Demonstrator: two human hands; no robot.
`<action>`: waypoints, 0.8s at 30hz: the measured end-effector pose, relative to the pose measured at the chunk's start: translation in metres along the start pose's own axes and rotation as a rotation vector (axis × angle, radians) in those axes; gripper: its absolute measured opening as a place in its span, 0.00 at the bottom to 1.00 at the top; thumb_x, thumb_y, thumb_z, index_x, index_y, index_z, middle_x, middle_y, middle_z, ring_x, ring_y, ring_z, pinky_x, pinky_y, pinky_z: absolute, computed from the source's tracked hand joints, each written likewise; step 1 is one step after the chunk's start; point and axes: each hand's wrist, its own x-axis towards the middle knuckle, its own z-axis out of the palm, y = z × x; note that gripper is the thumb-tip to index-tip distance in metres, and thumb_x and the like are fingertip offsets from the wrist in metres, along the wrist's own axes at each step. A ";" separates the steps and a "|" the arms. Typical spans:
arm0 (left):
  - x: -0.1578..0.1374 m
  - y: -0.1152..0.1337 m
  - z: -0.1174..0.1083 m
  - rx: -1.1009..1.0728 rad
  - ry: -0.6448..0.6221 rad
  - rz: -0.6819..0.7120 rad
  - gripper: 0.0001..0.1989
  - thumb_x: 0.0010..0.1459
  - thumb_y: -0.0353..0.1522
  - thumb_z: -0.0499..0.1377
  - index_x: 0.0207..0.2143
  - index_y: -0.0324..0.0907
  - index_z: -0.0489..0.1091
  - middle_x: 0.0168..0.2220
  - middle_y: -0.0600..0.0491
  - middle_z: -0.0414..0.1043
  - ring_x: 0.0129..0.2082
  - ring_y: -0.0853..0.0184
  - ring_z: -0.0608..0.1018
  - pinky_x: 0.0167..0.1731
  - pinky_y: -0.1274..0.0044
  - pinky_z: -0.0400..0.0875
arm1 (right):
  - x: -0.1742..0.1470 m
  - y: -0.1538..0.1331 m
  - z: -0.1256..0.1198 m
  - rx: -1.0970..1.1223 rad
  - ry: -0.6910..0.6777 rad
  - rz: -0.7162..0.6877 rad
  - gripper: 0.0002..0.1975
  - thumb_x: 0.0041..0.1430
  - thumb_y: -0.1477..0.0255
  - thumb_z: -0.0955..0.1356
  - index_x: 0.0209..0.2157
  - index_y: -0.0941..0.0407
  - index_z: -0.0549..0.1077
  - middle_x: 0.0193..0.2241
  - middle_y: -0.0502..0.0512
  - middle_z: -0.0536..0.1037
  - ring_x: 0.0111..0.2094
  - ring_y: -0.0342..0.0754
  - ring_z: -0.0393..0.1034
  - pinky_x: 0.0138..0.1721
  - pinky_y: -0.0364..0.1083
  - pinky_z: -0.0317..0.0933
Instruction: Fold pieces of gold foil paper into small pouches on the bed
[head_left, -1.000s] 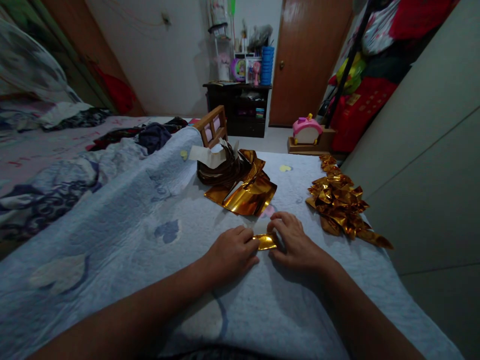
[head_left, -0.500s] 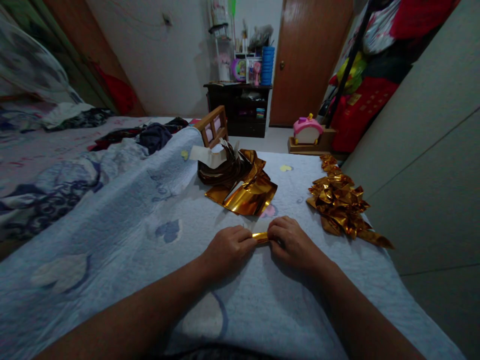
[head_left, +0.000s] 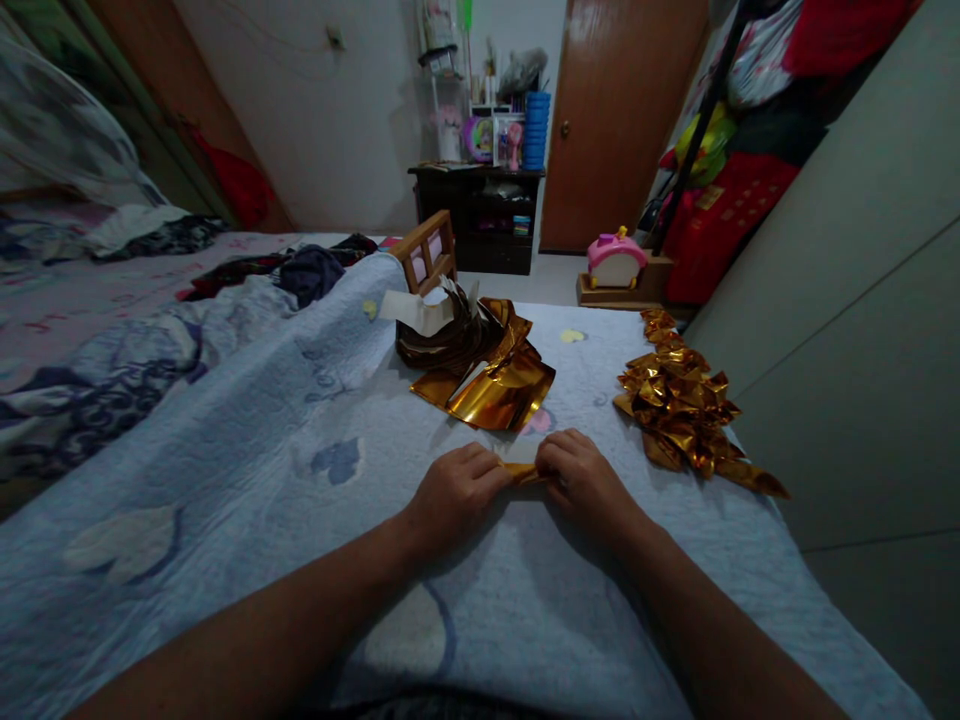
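Note:
Between my two hands a sheet of gold foil paper [head_left: 524,472] lies low over the bed, its near edge rolled or folded and its pale back showing beyond. My left hand [head_left: 463,492] is closed on the left end of it. The right end is pinched by my right hand [head_left: 577,482]. Just past my hands, loose gold foil sheets [head_left: 504,392] lie by a thick stack of paper [head_left: 435,340] with brown and whitish edges. To the right sits a heap of folded gold foil pieces [head_left: 679,405].
A light blue bedspread [head_left: 247,480] with heart patterns covers the surface under my hands. Behind its far end are a small wooden frame [head_left: 427,255], a dark cabinet [head_left: 480,215] and a pink toy [head_left: 615,260]. A pale panel [head_left: 862,330] stands along the right side.
The gold strip between my hands has turned a little; its near edge looks duller and slightly slanted, and more pale paper shows behind it. Both hands stay in nearly the same place.

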 end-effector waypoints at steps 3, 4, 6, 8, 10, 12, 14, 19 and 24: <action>0.002 0.001 -0.002 0.027 0.016 -0.063 0.13 0.66 0.25 0.51 0.29 0.40 0.71 0.28 0.52 0.71 0.29 0.67 0.72 0.30 0.76 0.68 | 0.000 -0.004 -0.001 -0.037 0.026 -0.008 0.11 0.53 0.85 0.66 0.30 0.54 0.69 0.33 0.54 0.74 0.38 0.52 0.64 0.40 0.48 0.58; 0.002 0.002 -0.003 0.019 0.030 -0.090 0.13 0.66 0.25 0.51 0.28 0.40 0.70 0.28 0.52 0.71 0.28 0.67 0.72 0.30 0.76 0.68 | 0.000 -0.005 0.000 -0.048 0.033 -0.020 0.10 0.53 0.85 0.67 0.30 0.54 0.68 0.32 0.54 0.73 0.37 0.52 0.63 0.40 0.48 0.57; 0.004 0.002 -0.004 -0.016 0.059 -0.145 0.12 0.64 0.25 0.51 0.30 0.40 0.70 0.30 0.52 0.70 0.29 0.67 0.72 0.29 0.77 0.68 | 0.000 -0.008 0.002 -0.073 0.051 -0.054 0.09 0.56 0.83 0.68 0.29 0.54 0.68 0.31 0.54 0.72 0.36 0.51 0.62 0.39 0.48 0.56; 0.004 0.001 -0.004 -0.070 0.071 -0.187 0.09 0.63 0.24 0.51 0.32 0.41 0.70 0.32 0.52 0.70 0.30 0.67 0.72 0.30 0.77 0.69 | 0.000 -0.010 0.005 -0.110 0.067 -0.084 0.08 0.60 0.79 0.69 0.30 0.54 0.69 0.31 0.54 0.72 0.36 0.51 0.62 0.39 0.48 0.55; 0.004 0.000 -0.004 -0.114 0.075 -0.212 0.09 0.61 0.23 0.52 0.34 0.41 0.70 0.33 0.51 0.70 0.32 0.66 0.73 0.32 0.76 0.70 | 0.000 -0.013 0.008 -0.154 0.079 -0.104 0.07 0.64 0.75 0.69 0.30 0.55 0.70 0.31 0.54 0.72 0.35 0.51 0.61 0.39 0.48 0.55; 0.004 0.000 -0.004 -0.113 0.089 -0.226 0.10 0.58 0.22 0.52 0.36 0.41 0.71 0.35 0.50 0.71 0.35 0.64 0.74 0.35 0.74 0.73 | 0.000 -0.016 0.011 -0.204 0.086 -0.109 0.08 0.67 0.73 0.68 0.31 0.55 0.72 0.30 0.55 0.72 0.35 0.51 0.61 0.38 0.49 0.54; 0.003 0.001 -0.005 -0.079 0.111 -0.225 0.14 0.56 0.20 0.52 0.40 0.40 0.72 0.39 0.47 0.73 0.40 0.61 0.74 0.41 0.69 0.74 | 0.001 -0.019 0.014 -0.255 0.091 -0.108 0.09 0.68 0.71 0.67 0.32 0.56 0.73 0.30 0.56 0.73 0.34 0.52 0.61 0.38 0.49 0.54; 0.002 0.004 -0.006 -0.187 0.065 -0.136 0.18 0.55 0.20 0.52 0.46 0.40 0.72 0.46 0.45 0.76 0.46 0.59 0.76 0.48 0.65 0.74 | 0.001 -0.024 0.020 -0.293 0.091 -0.133 0.09 0.70 0.71 0.65 0.35 0.56 0.75 0.30 0.56 0.73 0.34 0.52 0.60 0.38 0.50 0.53; 0.001 0.005 -0.005 -0.279 -0.056 -0.089 0.17 0.55 0.23 0.55 0.47 0.40 0.72 0.47 0.45 0.77 0.47 0.58 0.78 0.48 0.65 0.74 | 0.000 -0.024 0.022 -0.233 0.056 -0.140 0.07 0.69 0.72 0.66 0.35 0.55 0.74 0.32 0.56 0.74 0.35 0.52 0.62 0.39 0.50 0.55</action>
